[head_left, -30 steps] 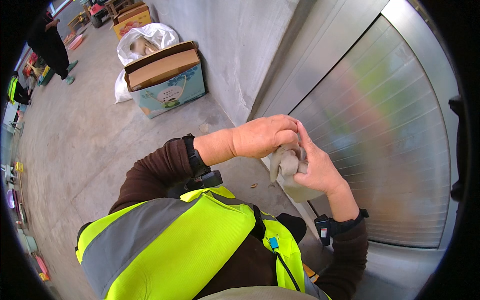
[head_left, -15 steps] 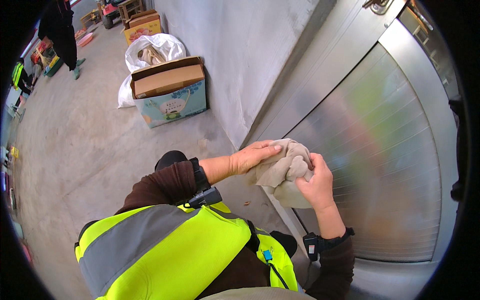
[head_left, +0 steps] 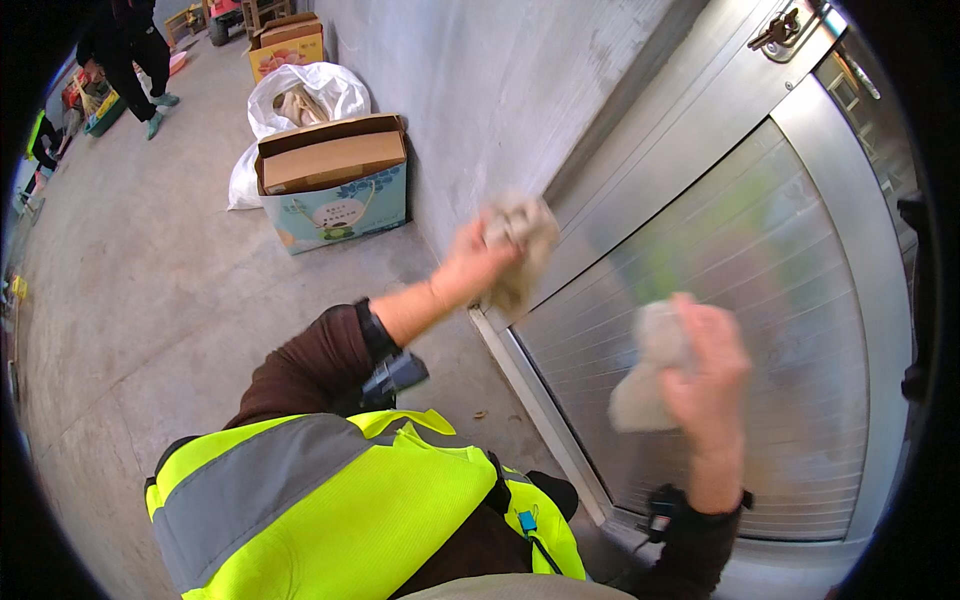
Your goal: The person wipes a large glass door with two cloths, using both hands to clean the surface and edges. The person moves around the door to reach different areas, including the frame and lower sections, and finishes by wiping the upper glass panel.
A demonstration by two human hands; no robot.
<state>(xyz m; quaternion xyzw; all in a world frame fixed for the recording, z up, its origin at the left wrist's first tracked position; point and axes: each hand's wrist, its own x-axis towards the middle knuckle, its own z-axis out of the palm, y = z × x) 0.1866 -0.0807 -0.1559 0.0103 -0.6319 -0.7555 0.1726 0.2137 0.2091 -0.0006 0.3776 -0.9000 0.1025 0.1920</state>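
Against metal door (head_left: 720,250): each hand's grip (head_left: 478,262) (head_left: 708,365) enclosing cloth (head_left: 522,250) (head_left: 645,370).

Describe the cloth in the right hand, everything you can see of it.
The cloth in the right hand is pale grey-beige, soft and crumpled, blurred in this view. It is bunched under the right hand, whose fingers press it flat against the ribbed metal door panel. One loose corner hangs down to the left below the palm. Its weave and any stains cannot be made out.

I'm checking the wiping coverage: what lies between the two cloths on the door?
In the head view, only the bare ribbed metal door panel lies between the left cloth and the right cloth.
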